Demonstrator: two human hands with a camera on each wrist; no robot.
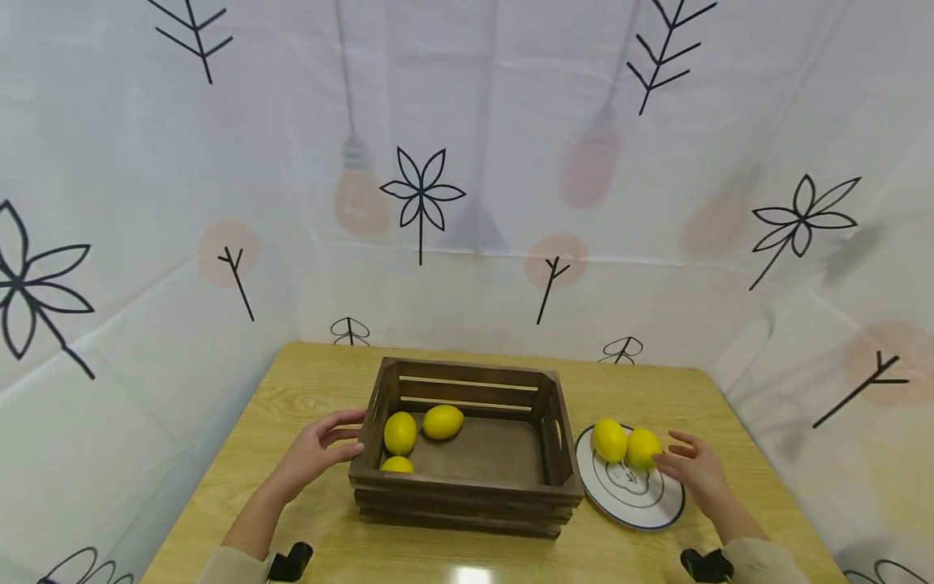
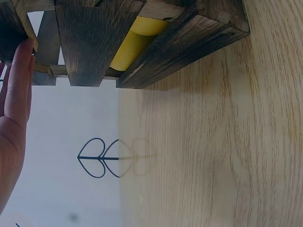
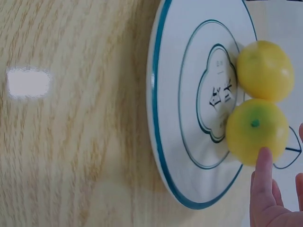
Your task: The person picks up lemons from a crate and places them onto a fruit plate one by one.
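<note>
- Both hands lie open: the left hand (image 1: 315, 454) rests its straight fingers (image 2: 19, 80) flat against the left end wall of the dark brown slatted wooden crate (image 1: 467, 487), gripping nothing.
- The right hand (image 1: 696, 469) is relaxed and spread over the right part of the round white plate with a dark blue rim (image 1: 633, 519); in the right wrist view one fingertip (image 3: 263, 163) touches the nearer yellow lemon (image 3: 256, 130), with no fingers curled round it.
- That touched lemon sits at about 10 o'clock from the right hand in the head view, on the far part of the plate, pressed against a second yellow lemon (image 1: 609, 440) at its 9 o'clock.
- Both plate lemons are smooth, glossy and rounded; the touched one shows a small dark stem dot facing the wrist camera.
- The plate carries a thin inner ring and a small printed emblem at its middle.
- The crate stands at 3 o'clock from the left hand, just left of the plate and almost touching it.
- Three more yellow lemons (image 1: 400, 432) lie in the crate's left half, close together.
- Everything stands on a light oak-grain wooden table (image 1: 306, 381).
</note>
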